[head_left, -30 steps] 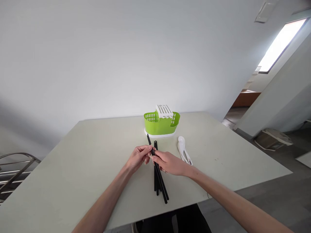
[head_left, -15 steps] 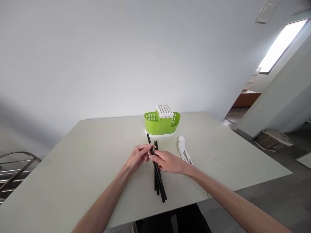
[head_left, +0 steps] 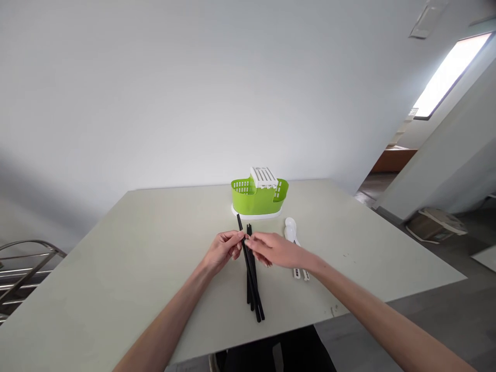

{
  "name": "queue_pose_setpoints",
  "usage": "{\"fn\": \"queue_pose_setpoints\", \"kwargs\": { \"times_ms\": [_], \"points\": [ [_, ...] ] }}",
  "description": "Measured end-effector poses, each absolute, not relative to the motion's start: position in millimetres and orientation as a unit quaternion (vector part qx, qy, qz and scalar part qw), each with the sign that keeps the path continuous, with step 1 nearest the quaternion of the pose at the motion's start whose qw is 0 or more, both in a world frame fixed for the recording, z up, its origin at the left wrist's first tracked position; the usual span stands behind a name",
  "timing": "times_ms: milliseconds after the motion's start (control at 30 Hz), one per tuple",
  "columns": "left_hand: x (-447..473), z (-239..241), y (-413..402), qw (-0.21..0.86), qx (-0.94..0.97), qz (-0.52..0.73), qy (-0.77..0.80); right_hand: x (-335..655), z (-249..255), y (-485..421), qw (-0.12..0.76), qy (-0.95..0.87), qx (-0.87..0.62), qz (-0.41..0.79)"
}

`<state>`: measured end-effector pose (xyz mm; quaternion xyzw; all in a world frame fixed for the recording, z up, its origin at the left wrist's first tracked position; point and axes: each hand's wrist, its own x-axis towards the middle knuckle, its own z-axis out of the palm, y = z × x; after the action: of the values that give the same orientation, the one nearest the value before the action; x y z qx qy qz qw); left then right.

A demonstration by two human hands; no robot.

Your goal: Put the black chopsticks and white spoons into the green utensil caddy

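My left hand (head_left: 225,246) is closed in a pinch around the upper part of a pair of black chopsticks (head_left: 253,289), which slant with their tips toward the basket. Close against their right side is my right hand (head_left: 273,249), fingers loosely bent and apart, thumb at the chopsticks. It appears to grip nothing. More black chopsticks (head_left: 248,294) lie on the table below the held pair, partly covered by it and by my right hand. To the right lie white spoons (head_left: 290,227), their middles partly hidden by my right hand and wrist.
A green cutlery basket (head_left: 253,204) with a white slotted top and white base stands beyond my hands, toward the wall. The pale table (head_left: 155,248) has its front edge near my lap. A metal rack (head_left: 31,263) stands left; a bin (head_left: 436,226) is on the floor right.
My right hand has loosened from the chopsticks and shifted slightly up and right. The left hand keeps its pinch. The spoons' handle ends now show below my right wrist.
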<state>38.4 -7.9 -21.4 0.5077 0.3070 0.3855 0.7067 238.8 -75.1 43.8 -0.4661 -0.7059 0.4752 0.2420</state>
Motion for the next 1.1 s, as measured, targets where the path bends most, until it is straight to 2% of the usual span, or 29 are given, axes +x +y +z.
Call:
{"fn": "queue_pose_setpoints", "kwargs": {
  "times_ms": [200,600,700,967,1100],
  "points": [
    [38.0,-19.6,-10.7,0.709,0.525,0.359,0.305,243.4,67.9,-52.1,0.325,-0.682,-0.523,0.395],
    [35.0,-16.7,-11.8,0.712,0.540,0.351,0.278,216.4,103.2,-33.9,0.258,-0.684,-0.557,0.394],
    [33.3,-18.5,-11.9,0.703,0.558,0.348,0.269,214.0,122.5,-38.5,0.268,-0.694,-0.554,0.374],
    [30.2,-22.6,-13.3,0.676,0.651,0.247,0.244,242.2,185.0,1.2,0.424,-0.680,-0.517,0.300],
    [32.7,-28.0,-12.4,0.677,0.644,0.252,0.252,270.1,218.8,35.2,0.505,-0.672,-0.491,0.228]
  ]
}}
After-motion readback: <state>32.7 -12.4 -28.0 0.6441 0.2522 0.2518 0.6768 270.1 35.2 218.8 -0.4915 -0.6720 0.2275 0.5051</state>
